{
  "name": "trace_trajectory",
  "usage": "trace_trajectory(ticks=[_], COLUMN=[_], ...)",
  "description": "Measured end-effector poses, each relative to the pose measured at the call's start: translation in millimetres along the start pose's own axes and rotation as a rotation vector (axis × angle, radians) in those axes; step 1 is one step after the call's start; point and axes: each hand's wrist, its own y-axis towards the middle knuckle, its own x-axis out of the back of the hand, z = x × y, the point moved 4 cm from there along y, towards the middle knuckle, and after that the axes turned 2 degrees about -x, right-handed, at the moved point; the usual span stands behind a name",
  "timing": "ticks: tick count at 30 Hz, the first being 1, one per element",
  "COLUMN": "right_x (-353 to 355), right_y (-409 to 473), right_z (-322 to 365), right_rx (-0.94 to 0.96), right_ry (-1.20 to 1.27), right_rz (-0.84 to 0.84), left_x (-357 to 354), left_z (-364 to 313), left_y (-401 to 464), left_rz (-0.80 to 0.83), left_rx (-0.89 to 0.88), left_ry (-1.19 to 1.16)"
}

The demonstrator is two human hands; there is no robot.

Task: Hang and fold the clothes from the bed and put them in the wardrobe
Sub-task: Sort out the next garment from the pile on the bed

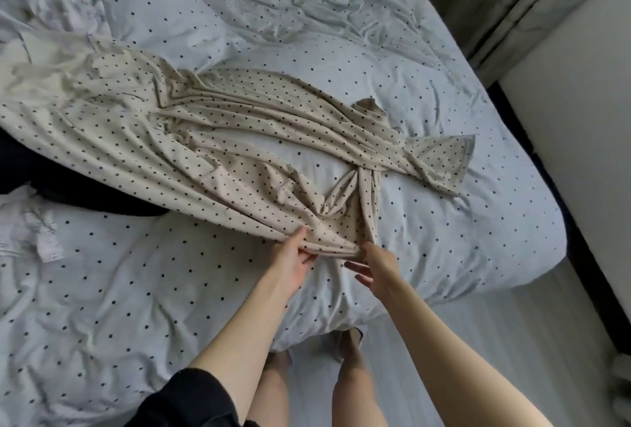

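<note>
The left hand (296, 257) pinches the dress (211, 140) at its near edge; the right hand (374, 266), fingers loose, touches the same edge. The dress sprawls across the bed (444, 92). Spread it flat before folding.

No text, label, brand, number or sign can be read anywhere in the view.
</note>
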Motion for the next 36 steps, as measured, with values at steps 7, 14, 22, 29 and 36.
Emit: trace_trajectory(ticks=[7,14,22,29,36], right_x=[3,35,133,149,168], right_y=[53,72,88,99,110], right_z=[78,99,32,29,30], right_rx=[0.272,0.314,-0.192,-0.227,-0.120], right_ry=[-0.397,-0.410,0.312,0.508,0.364], right_rz=[-0.092,-0.124,-0.204,-0.219,-0.184], left_x=[10,-17,-21,-24,-39], left_z=[37,61,63,83,109], left_y=[10,10,16,16,20], left_rz=[-0.197,-0.283,-0.411,-0.405,-0.378], left_rx=[-0.097,-0.216,-0.215,-0.195,-0.128], left_ry=[-0.086,-0.234,-0.198,-0.147,-0.075])
